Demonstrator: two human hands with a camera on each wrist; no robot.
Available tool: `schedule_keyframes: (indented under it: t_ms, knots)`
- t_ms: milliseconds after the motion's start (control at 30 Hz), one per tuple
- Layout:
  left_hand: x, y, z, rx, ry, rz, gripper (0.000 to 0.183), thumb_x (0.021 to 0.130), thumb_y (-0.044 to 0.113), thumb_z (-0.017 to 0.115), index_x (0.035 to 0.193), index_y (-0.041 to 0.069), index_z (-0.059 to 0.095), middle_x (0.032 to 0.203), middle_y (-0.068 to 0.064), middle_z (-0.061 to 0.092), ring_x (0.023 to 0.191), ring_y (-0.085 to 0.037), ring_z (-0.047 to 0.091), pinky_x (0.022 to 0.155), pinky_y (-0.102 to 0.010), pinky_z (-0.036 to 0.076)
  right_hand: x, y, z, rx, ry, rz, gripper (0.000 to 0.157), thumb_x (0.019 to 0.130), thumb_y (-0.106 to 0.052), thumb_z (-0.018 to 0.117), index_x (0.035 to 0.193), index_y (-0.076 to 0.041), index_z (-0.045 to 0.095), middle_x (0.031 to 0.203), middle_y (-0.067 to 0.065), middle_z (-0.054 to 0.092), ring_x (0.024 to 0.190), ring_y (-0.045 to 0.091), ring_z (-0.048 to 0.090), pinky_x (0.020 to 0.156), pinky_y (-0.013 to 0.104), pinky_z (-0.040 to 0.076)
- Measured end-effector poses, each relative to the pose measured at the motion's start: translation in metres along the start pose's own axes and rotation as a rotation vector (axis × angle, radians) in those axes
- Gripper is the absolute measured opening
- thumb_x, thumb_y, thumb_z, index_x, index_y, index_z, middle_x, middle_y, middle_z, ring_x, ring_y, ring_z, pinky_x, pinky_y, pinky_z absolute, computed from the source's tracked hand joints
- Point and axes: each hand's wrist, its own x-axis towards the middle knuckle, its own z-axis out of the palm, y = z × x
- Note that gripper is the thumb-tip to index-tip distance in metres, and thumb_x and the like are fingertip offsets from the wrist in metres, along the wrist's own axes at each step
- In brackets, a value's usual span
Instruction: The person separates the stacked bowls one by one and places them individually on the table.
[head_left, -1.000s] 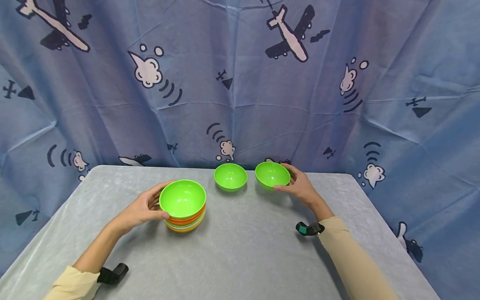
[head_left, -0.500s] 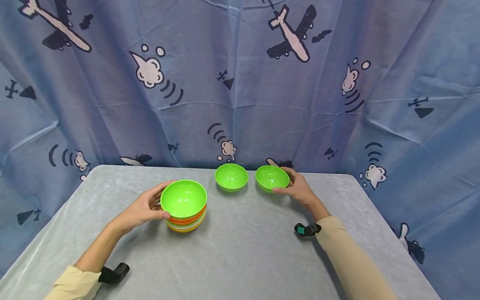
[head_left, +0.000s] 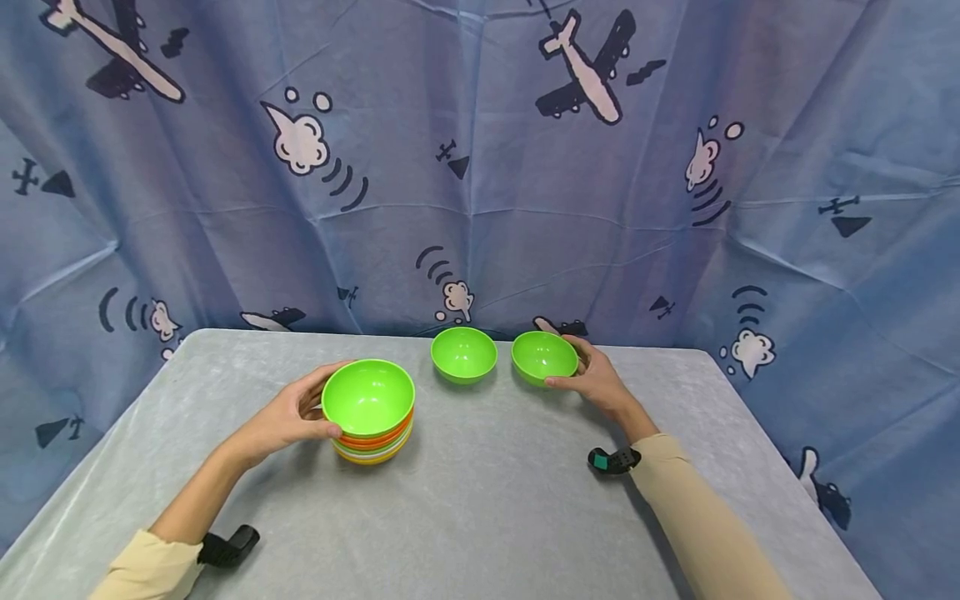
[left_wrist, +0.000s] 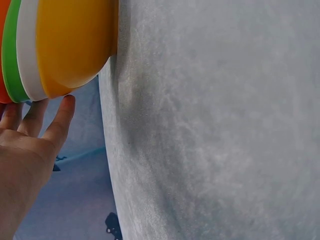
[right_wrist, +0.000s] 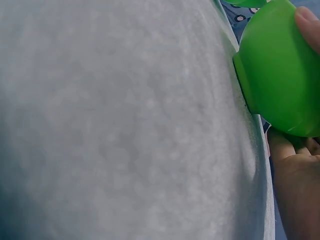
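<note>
On the left of the table stands a stack of nested bowls (head_left: 367, 400), a green one on top and orange, green, white and yellow ones below. My left hand (head_left: 288, 417) grips the stack's left side, thumb at the front and fingers behind. In the left wrist view the fingertips lie against the lower bowls, with the yellow bowl (left_wrist: 75, 45) at the bottom. My right hand (head_left: 596, 379) holds a green bowl (head_left: 543, 358) by its right side near the back edge. In the right wrist view that bowl's foot sits at the tabletop.
A second green bowl (head_left: 463, 355) stands upright at the back, just left of the one in my right hand. The grey cloth-covered table (head_left: 480, 517) reaches back to a blue curtain (head_left: 480, 167) printed with planes.
My right hand has lowered its green bowl slightly onto the table and then stayed there. The left hand keeps its grip on the stack; the view has shifted a little.
</note>
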Motion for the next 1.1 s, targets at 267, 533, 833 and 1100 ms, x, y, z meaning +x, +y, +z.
schedule_keyframes:
  t_ms: [267, 533, 833, 1100]
  knots:
    - [-0.001, 0.000, -0.001, -0.005, 0.005, -0.010, 0.082, 0.089, 0.006, 0.078, 0.157, 0.005, 0.034, 0.156, -0.018, 0.037, 0.132, -0.014, 0.048, 0.101, -0.029, 0.045, 0.001, 0.000, 0.000, -0.018, -0.022, -0.004, 0.100, 0.080, -0.006, 0.088, 0.157, 0.004, 0.025, 0.158, 0.022, 0.028, 0.146, 0.035, 0.029, 0.115, 0.047, 0.028]
    - [0.001, -0.001, 0.000, -0.028, -0.026, 0.004, 0.088, 0.085, 0.003, 0.081, 0.158, 0.007, 0.032, 0.155, -0.017, 0.038, 0.132, -0.019, 0.049, 0.100, -0.032, 0.047, -0.002, -0.002, -0.006, -0.049, -0.088, -0.009, 0.103, 0.081, -0.006, 0.087, 0.158, 0.005, 0.019, 0.160, 0.024, 0.023, 0.145, 0.041, 0.029, 0.114, 0.051, 0.029]
    - [0.001, 0.000, 0.000, -0.030, -0.055, -0.002, 0.088, 0.086, 0.002, 0.079, 0.159, 0.006, 0.030, 0.153, -0.020, 0.039, 0.131, -0.020, 0.049, 0.100, -0.034, 0.047, -0.013, -0.018, -0.034, -0.031, -0.091, -0.074, 0.080, 0.090, -0.006, 0.079, 0.155, 0.003, 0.032, 0.157, 0.027, 0.032, 0.142, 0.040, 0.036, 0.106, 0.035, 0.041]
    - [0.000, -0.001, -0.001, -0.021, -0.059, -0.008, 0.087, 0.088, 0.000, 0.077, 0.159, 0.006, 0.028, 0.152, -0.020, 0.040, 0.131, -0.018, 0.050, 0.101, -0.033, 0.046, -0.016, -0.020, -0.041, -0.053, 0.106, -0.154, 0.049, 0.094, -0.014, 0.075, 0.137, 0.003, 0.058, 0.137, 0.024, 0.057, 0.120, 0.026, 0.062, 0.089, 0.025, 0.052]
